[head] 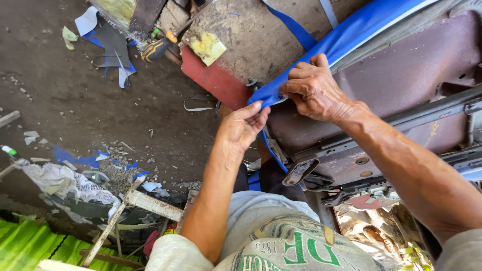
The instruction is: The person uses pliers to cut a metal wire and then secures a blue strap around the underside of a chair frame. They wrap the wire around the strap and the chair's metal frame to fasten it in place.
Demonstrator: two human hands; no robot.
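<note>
Where fingers pinch: glossy blue vinyl [321,47], rusty metal [401,75].

An informal upholstery or repair workshop: bare dirt floor [75,100] littered with blue offcuts [75,158], a screwdriver [156,48] lying among scraps, a rusty metal seat frame [401,75], and green corrugated sheeting [30,243] alongside.

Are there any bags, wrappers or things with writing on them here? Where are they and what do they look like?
Woven sack: bottom middle, over the person's lap; pale with green and dark print.
Crumpled printed wrapper: on the ground at left; whitish-grey with dark print.
</note>
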